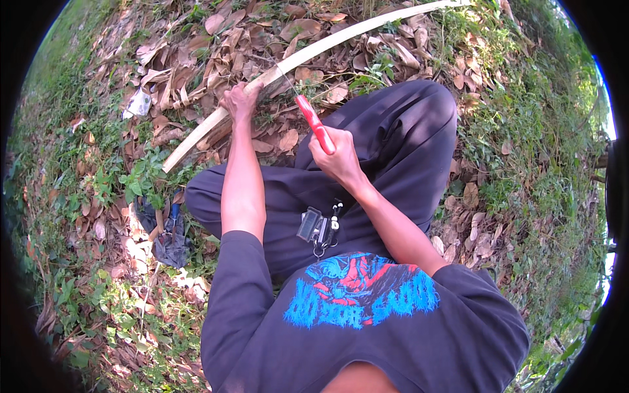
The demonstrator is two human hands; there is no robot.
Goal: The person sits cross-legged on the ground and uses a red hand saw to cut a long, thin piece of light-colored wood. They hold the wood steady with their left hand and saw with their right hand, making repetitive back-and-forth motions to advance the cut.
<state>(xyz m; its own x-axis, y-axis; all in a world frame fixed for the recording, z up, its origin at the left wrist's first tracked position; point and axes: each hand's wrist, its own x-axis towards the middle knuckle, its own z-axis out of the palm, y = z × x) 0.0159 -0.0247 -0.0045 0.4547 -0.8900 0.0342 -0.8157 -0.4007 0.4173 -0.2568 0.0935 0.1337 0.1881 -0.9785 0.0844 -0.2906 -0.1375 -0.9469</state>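
Note:
A long, pale strip of wood [327, 44] curves from the mid left up to the top right. My left hand [241, 101] is closed around its lower part, beyond my left knee. In my right hand [339, 156] is a red-handled tool with a thin blade [310, 118], the fingers wrapped around the handle. Its narrow blade, seen nearly edge-on, reaches up and left to the strip, just right of my left hand. Whether the blade is cutting into the wood I cannot tell. A browner piece of wood [215, 133] lies under the strip, partly hidden by my left wrist.
I sit with my legs [400, 131] folded on ground covered in dry leaves [288, 141] and grass. A small clip-on device [311, 224] hangs over my lap. At the left lies a dark bag [172, 249] with a blue-handled tool [175, 211]; farther off is a white scrap [137, 105].

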